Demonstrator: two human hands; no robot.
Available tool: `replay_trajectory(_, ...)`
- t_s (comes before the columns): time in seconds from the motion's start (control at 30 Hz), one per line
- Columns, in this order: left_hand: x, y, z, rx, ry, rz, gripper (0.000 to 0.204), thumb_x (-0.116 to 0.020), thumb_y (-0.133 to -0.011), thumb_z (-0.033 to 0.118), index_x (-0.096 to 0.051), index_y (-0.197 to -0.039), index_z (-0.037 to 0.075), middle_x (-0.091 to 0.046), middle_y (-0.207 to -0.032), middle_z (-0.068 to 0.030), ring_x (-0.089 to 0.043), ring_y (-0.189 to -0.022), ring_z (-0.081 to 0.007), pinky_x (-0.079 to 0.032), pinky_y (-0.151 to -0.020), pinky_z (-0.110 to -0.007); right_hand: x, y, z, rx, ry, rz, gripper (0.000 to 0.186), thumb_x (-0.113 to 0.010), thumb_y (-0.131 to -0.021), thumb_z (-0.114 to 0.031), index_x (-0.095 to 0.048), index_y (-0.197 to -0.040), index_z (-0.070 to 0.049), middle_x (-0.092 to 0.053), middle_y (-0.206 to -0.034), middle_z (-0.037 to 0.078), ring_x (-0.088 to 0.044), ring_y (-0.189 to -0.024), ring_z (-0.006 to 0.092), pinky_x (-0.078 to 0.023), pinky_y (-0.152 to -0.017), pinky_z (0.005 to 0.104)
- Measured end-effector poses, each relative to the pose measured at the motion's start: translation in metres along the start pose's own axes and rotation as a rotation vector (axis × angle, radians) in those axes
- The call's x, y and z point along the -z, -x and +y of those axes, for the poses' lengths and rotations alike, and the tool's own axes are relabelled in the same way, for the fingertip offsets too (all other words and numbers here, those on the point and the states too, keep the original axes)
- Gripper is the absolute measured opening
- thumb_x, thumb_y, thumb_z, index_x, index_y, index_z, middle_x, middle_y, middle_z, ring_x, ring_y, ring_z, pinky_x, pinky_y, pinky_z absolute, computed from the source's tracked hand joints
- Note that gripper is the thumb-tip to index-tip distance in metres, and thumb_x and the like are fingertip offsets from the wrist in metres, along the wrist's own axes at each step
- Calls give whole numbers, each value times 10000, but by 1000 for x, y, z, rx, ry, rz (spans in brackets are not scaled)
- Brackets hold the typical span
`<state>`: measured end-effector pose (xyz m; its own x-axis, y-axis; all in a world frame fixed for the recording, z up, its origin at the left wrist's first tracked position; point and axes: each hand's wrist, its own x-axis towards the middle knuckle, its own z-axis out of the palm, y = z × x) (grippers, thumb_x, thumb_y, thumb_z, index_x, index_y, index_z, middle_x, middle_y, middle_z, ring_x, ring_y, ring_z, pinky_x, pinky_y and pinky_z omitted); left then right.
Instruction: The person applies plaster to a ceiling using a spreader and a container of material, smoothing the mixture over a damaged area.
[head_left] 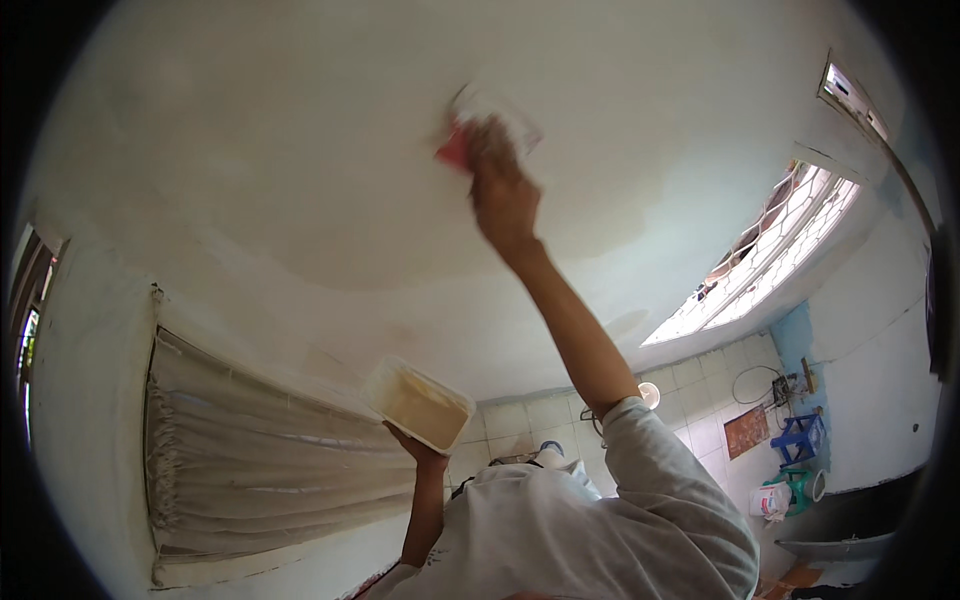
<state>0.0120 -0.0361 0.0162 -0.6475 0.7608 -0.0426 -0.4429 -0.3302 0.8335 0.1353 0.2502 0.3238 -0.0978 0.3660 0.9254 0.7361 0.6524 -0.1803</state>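
Observation:
My right hand (500, 190) is raised against the off-white plastered surface (300, 150), closed on a red spreading tool (452, 148) with a paler part above it; both tool and fingers are smeared by motion. Low at centre, my left hand (425, 445) holds a rectangular translucent plastic tub (420, 405) from underneath, with beige paste inside.
A beige curtain (280, 440) hangs at left. At right are a barred window (750, 260) and long dark rod (905, 190). The tiled floor (710, 375) below holds a blue stool (798, 435), green stool (800, 490), white bucket (770, 500) and cables (750, 370).

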Motion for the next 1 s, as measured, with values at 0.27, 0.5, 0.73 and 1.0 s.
replay_trajectory(0.27, 24, -6, -6, -2, 242, -285, 730, -189, -1033, 690, -303, -1555, 192, -418, -1519, -10, -456, -1353, -204, -412, -1132, -404, -21, 109, -47, 9, -258, -629, 635, -545, -828, 81, -517, -1444, -72, -524, -1489, 151, -604, -1268, 322, -605, -859, 405)
replay_trajectory(0.5, 18, -5, -11, 11, 68, -125, 710, -160, -1045, 665, -269, -1570, 199, -392, -1548, -43, -444, -1389, -243, -422, -1138, -453, 75, -40, 27, -40, -400, 281, 575, -480, -864, 212, -660, -1319, -90, -721, -1216, 126, -730, -1044, 194, -576, -764, 260)
replay_trajectory(0.73, 39, -10, -39, 153, 324, -182, 735, -164, -1026, 697, -261, -1581, 223, -371, -1572, -23, -418, -1419, -242, -397, -1162, -467, 18, -34, 10, 173, 35, -67, 649, -560, -849, 19, -471, -1482, -95, -476, -1516, 155, -581, -1284, 297, -592, -900, 408)
replay_trajectory(1.0, 19, -15, -25, 280, 446, -139, 793, -259, -1000, 739, -326, -1555, 176, -406, -1533, -6, -457, -1357, -228, -421, -1116, -431, -13, 99, -7, 223, -183, -511, 599, -526, -863, 48, -516, -1443, -103, -589, -1404, 142, -601, -1273, 282, -617, -844, 393)
